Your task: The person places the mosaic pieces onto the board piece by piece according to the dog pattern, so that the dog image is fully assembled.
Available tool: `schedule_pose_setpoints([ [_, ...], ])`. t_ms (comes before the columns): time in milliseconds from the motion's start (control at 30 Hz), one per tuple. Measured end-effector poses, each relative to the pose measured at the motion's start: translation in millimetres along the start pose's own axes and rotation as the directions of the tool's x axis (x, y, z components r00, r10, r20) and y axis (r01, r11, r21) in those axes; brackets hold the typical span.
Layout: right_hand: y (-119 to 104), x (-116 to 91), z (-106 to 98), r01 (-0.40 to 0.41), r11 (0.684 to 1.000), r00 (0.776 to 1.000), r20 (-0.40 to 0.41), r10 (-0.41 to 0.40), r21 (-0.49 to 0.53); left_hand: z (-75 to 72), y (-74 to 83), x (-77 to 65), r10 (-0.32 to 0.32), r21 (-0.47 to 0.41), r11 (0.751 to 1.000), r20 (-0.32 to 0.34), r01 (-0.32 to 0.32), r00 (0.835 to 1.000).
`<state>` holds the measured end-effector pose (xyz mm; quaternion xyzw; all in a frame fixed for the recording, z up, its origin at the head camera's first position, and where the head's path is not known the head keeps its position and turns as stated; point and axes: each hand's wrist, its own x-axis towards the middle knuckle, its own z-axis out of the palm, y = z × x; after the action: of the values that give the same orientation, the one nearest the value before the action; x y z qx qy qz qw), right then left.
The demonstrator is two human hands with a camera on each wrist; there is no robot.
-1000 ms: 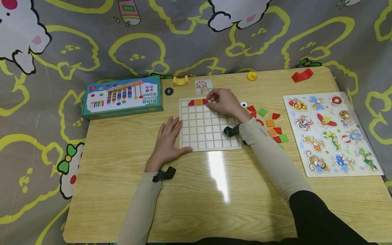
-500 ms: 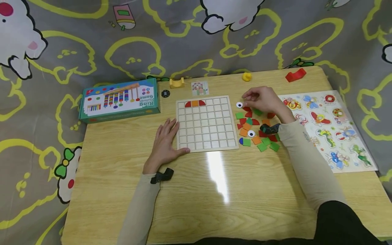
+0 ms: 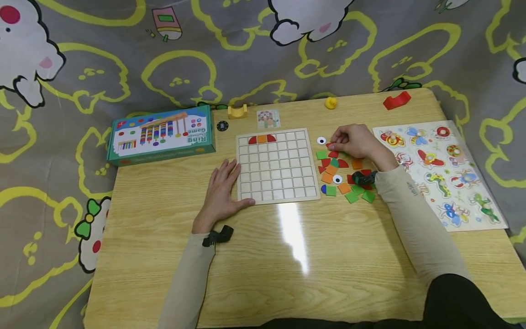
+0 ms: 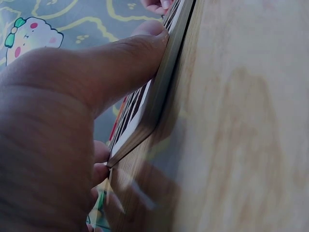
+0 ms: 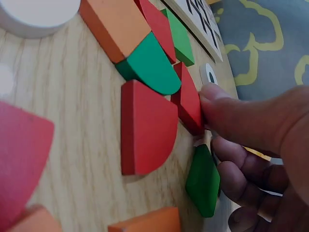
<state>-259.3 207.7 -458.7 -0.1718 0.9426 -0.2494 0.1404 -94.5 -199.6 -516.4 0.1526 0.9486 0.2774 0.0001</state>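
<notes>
A square wooden grid board [image 3: 276, 169] lies mid-table. In its top row, an orange square tile [image 3: 261, 139] sits between two red curved tiles. My left hand [image 3: 222, 192] rests at the board's lower left corner, fingers straight along the side and thumb on the front edge; the left wrist view has this thumb [image 4: 130, 60] on the rim. Right of the board, my right hand [image 3: 356, 142] is at the loose tiles, thumb and forefinger pinching a red curved tile [image 3: 328, 145]. The thumb partly hides that contact in the right wrist view, where a green tile [image 5: 203, 181] lies below the fingers.
Several loose green, orange and red tiles [image 3: 327, 177] and white eye discs [image 3: 321, 140] lie right of the board. Beyond them is an insect puzzle board [image 3: 419, 183]. A game box [image 3: 162, 135], black chip [image 3: 222, 125], picture card [image 3: 268, 119], yellow duck [image 3: 330, 103] and red block [image 3: 397, 101] stand behind.
My right hand has left the board's top row, moved right to the loose tiles and come down on a red one. My left hand has stayed at the board's corner.
</notes>
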Motion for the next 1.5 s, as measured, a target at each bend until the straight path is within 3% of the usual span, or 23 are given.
schedule_pose_setpoints([
  [233, -5.0, 0.9, -2.7, -0.027, 1.000, 0.999, 0.036, 0.027, -0.003, -1.6, 0.3, 0.0, 0.009, -0.003, 1.000, -0.008, -0.009, 1.000],
  [500, -12.4, 2.1, 2.0, 0.038, 0.988, 0.999, -0.019, -0.035, 0.151, -0.2, -1.5, 0.1, 0.020, -0.006, 1.000, -0.017, -0.020, 1.000],
  [700, -35.6, 14.4, 17.9, 0.102, 0.929, 0.993, -0.093, -0.073, 0.356, -0.6, -3.7, -0.9, 0.016, -0.008, 1.000, -0.021, -0.016, 1.000],
  [867, -63.8, 31.8, 38.8, 0.173, 0.881, 0.981, -0.158, -0.114, 0.441, -2.6, -3.9, -0.3, 0.008, -0.023, 1.000, -0.003, -0.008, 1.000],
  [1067, -110.1, 54.2, 63.9, 0.257, 0.881, 0.965, -0.150, -0.214, 0.397, -6.8, -3.4, -0.4, -0.033, -0.111, 0.993, -0.024, 0.031, 0.999],
  [1233, -143.7, 70.5, 86.5, 0.332, 0.876, 0.943, -0.134, -0.304, 0.351, -8.9, -2.7, -1.1, -0.069, -0.126, 0.990, -0.039, 0.064, 0.997],
  [1500, -167.9, 86.1, 110.2, 0.344, 0.901, 0.939, -0.104, -0.328, 0.264, -11.9, -1.8, -0.4, -0.070, -0.099, 0.993, 0.004, 0.070, 0.998],
])
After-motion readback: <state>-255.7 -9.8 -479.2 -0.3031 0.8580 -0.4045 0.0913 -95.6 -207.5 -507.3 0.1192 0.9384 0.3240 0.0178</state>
